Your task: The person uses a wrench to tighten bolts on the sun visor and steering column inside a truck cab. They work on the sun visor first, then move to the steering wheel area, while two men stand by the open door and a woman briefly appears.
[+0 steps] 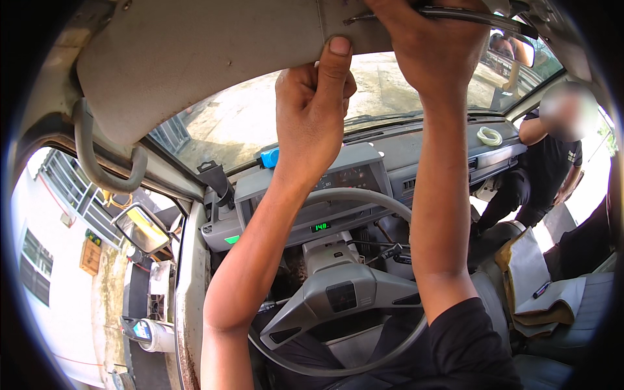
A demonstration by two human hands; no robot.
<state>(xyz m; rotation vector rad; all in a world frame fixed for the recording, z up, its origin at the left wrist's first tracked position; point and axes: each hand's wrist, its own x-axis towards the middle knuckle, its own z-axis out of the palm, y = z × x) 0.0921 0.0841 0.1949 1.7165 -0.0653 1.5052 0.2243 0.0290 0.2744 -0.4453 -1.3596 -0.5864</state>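
Left hand (311, 123) pinches the overhead panel (195, 58) above it; right hand (437, 49) grips a slender tool (502, 21).

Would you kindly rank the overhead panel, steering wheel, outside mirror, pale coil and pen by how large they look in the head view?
Largest to smallest:
1. Overhead panel, spanning widest, though partly cut off
2. Steering wheel
3. Outside mirror
4. Pale coil
5. Pen

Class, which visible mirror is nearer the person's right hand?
The interior rear-view mirror, at upper right, just beside the right hand; the door mirror is outside, far left, well away from it.
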